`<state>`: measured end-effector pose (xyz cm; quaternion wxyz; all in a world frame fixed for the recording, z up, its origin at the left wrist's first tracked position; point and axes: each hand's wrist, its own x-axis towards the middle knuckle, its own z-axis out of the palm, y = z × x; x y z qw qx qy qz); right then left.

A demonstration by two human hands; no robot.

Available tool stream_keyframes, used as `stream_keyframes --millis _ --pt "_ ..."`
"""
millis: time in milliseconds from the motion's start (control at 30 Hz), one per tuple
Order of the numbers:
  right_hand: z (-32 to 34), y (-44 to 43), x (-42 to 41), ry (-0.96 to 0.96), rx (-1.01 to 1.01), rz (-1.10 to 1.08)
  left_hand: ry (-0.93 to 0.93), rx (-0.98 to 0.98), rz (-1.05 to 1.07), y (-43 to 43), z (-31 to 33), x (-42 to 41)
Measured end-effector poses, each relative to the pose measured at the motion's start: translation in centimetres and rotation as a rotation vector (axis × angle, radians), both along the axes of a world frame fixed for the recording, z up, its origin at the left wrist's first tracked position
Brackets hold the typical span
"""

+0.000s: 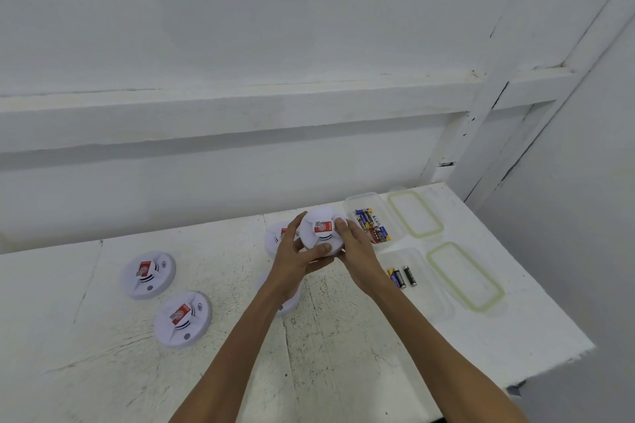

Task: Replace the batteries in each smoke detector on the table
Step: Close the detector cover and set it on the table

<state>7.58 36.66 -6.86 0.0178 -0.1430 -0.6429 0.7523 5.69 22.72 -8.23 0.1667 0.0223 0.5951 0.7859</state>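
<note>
A white round smoke detector (318,237) with a red label is held above the table between both hands. My left hand (295,257) grips its left and lower edge, thumb on the underside. My right hand (357,251) grips its right edge. Two more detectors (147,274) (182,319) lie face up at the left. Another detector (276,237) sits behind my left hand, and one (288,302) is partly hidden under my left forearm. A clear box (348,203) at the back holds several batteries (372,225). A nearer clear box (443,309) holds three batteries (402,276).
Two green-rimmed lids (414,213) (464,276) lie to the right of the boxes. The white table (103,371) ends at a ragged right edge (563,354). A white wall with a ledge stands right behind the table.
</note>
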Motion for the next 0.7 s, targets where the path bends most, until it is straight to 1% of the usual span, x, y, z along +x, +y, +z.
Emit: stream_keyframes --millis 233,700 --pt "-1.0 0.2 0.2 -0.015 0.009 0.023 0.061 -0.11 0.031 0.0 -0.3 -0.2" --pt "-1.5 0.2 0.0 -0.033 -0.023 0.001 0.095 -0.189 0.016 -0.2 -0.4 -0.5"
